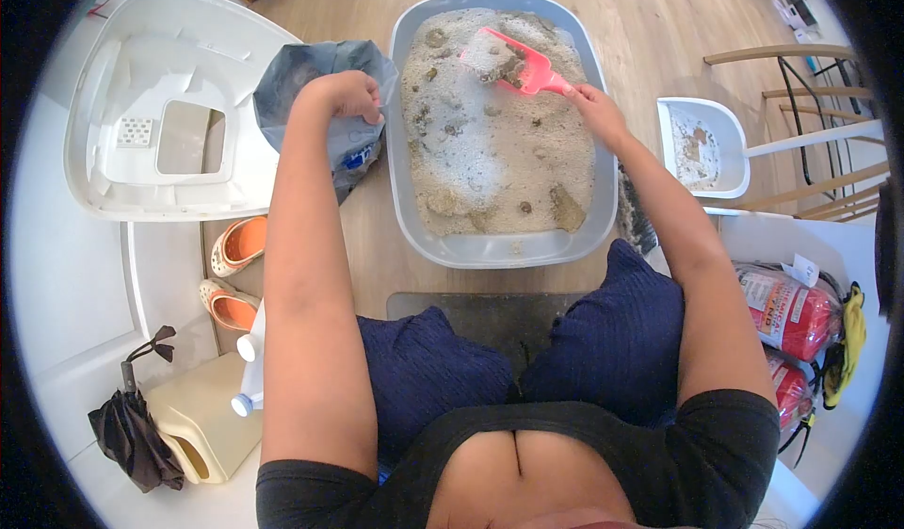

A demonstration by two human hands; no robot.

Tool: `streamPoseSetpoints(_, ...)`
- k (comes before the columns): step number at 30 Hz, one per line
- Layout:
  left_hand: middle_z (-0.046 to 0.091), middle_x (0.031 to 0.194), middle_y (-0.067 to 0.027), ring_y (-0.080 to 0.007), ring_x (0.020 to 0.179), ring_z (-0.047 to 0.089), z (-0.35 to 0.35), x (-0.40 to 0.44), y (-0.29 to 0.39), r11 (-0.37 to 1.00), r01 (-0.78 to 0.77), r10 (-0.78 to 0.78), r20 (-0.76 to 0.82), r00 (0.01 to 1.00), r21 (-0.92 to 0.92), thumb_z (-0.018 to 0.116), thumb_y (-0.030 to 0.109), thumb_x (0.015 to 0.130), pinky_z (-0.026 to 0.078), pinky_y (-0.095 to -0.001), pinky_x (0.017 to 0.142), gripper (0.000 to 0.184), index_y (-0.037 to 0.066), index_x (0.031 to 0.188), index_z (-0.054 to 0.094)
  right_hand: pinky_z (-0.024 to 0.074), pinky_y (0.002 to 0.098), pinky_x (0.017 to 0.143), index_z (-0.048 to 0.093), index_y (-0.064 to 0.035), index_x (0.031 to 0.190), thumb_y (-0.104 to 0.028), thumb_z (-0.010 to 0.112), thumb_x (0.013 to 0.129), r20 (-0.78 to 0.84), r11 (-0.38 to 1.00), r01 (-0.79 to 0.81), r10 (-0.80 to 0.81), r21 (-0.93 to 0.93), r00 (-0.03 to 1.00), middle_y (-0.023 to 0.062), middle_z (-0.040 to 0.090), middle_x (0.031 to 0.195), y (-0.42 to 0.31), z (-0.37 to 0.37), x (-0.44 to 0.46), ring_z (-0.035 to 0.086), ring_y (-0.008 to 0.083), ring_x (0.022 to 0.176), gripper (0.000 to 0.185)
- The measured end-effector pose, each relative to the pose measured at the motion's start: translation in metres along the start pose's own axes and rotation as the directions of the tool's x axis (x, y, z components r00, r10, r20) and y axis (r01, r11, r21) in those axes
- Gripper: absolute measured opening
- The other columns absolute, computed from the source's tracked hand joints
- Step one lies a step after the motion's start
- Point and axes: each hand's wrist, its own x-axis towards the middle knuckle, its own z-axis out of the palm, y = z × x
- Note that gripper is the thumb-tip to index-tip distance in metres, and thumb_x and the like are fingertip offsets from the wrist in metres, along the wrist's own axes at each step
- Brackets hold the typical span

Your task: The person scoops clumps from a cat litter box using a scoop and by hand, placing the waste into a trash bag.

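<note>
My right hand [599, 113] is closed around the handle of a pink litter scoop [539, 75]. The scoop is over the far part of a grey litter box [499, 250], with dark clumps and litter in its bowl. Pale, grainy cat litter [513, 152] fills the box, with several darker clumps on its surface. To the left of the box stands a grey plastic bag [273, 91], its mouth open. My left hand [350, 96] is at the bag's right rim, fingers curled and apparently gripping the plastic.
A white litter box hood [104, 166] lies upturned at left. Orange-lined clogs [247, 240], a beige container [217, 406] and a folded black umbrella [132, 430] are below it. At right are a long-handled dustpan [680, 162], wooden chair legs [782, 55] and red fire extinguishers [800, 322].
</note>
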Motion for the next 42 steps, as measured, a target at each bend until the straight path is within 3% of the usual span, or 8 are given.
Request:
streamPoseSetpoints(4,0.059,0.073,-0.0006,-0.0149,0.072,0.052,-0.002,-0.002,0.005,1.000,0.002,-0.002,0.029,1.000,0.010,0.074,0.023,0.065,0.042,-0.0311,0.066,0.028,0.007,0.082,0.058,0.0386,0.0273,0.068,0.062,-0.0058,0.103,-0.049,0.050,0.089,-0.025,0.986,0.150,-0.149,0.077,0.989,-0.0012,0.052,0.075,0.014,0.010,0.009,0.048,0.0103,0.074,0.047)
streamPoseSetpoints(7,0.061,0.075,-0.0015,-0.0146,0.074,0.054,-0.003,-0.008,0.006,0.998,0.038,-0.036,-0.036,0.999,0.051,0.074,0.026,0.069,0.043,-0.0303,0.068,0.029,0.007,0.084,0.059,0.0397,0.0264,0.072,0.062,-0.0071,0.106,-0.050,0.049,0.089,-0.011,1.000,-0.013,0.013,-0.014,1.000,0.0007,0.056,0.079,0.013,0.004,0.012,0.050,0.0105,0.077,0.048)
streamPoseSetpoints(10,0.062,0.079,-0.0033,-0.0148,0.076,0.055,-0.012,-0.006,-0.007,0.969,-0.052,0.040,-0.053,0.998,-0.242,0.071,0.027,0.074,0.045,-0.0301,0.071,0.027,0.006,0.088,0.062,0.0408,0.0275,0.076,0.062,-0.0074,0.107,-0.050,0.050,0.089,0.049,1.000,-0.003,0.003,-0.012,0.999,0.0032,0.061,0.086,0.010,0.001,0.012,0.053,0.0120,0.083,0.048)
streamPoseSetpoints(12,0.063,0.081,-0.0055,-0.0166,0.076,0.057,-0.018,-0.005,-0.019,0.898,-0.397,0.268,-0.481,0.835,-0.189,0.070,0.028,0.075,0.046,-0.0305,0.069,0.029,0.004,0.090,0.063,0.0414,0.0290,0.080,0.061,-0.0089,0.110,-0.050,0.049,0.089,-0.044,1.000,-0.014,0.013,-0.021,0.999,0.0054,0.063,0.093,0.008,0.001,0.008,0.056,0.0145,0.088,0.048)
streamPoseSetpoints(14,0.063,0.085,-0.0062,-0.0200,0.082,0.059,-0.026,-0.004,-0.030,0.919,-0.340,0.184,-0.545,0.818,-0.199,0.068,0.026,0.076,0.047,-0.0340,0.074,0.024,0.007,0.090,0.065,0.0416,0.0301,0.080,0.061,-0.0094,0.111,-0.051,0.048,0.089,-0.054,0.999,0.021,-0.023,-0.029,0.998,0.0060,0.064,0.094,0.006,0.000,0.006,0.056,0.0159,0.089,0.048)
streamPoseSetpoints(16,0.062,0.095,-0.0071,-0.0246,0.092,0.058,-0.033,-0.010,-0.031,0.966,-0.176,0.259,-0.757,0.599,0.192,0.069,0.028,0.073,0.045,-0.0375,0.082,0.022,0.013,0.090,0.067,0.0417,0.0312,0.080,0.061,-0.0098,0.112,-0.051,0.047,0.089,-0.069,0.998,0.054,-0.056,-0.038,0.996,0.0065,0.064,0.096,0.002,-0.003,0.005,0.057,0.0174,0.090,0.049)
streamPoseSetpoints(38,0.059,0.103,-0.0162,-0.0309,0.098,0.057,-0.027,-0.007,-0.032,0.988,-0.126,0.154,-0.735,0.660,0.094,0.069,0.025,0.074,0.044,-0.0371,0.087,0.025,0.008,0.093,0.067,0.0430,0.0323,0.081,0.062,-0.0125,0.112,-0.053,0.046,0.089,-0.069,0.966,0.070,-0.090,-0.249,0.994,0.0094,0.065,0.096,0.006,-0.015,0.011,0.060,0.0210,0.092,0.050)
streamPoseSetpoints(42,0.059,0.108,-0.0075,-0.0258,0.104,0.054,-0.029,0.001,-0.042,0.987,-0.138,0.156,-0.734,0.660,0.086,0.070,0.032,0.072,0.043,-0.0390,0.089,0.023,0.018,0.090,0.068,0.0431,0.0323,0.081,0.062,-0.0126,0.111,-0.053,0.046,0.088,-0.044,0.960,0.082,-0.097,-0.268,0.994,0.0092,0.065,0.097,-0.003,-0.017,0.007,0.060,0.0216,0.093,0.049)
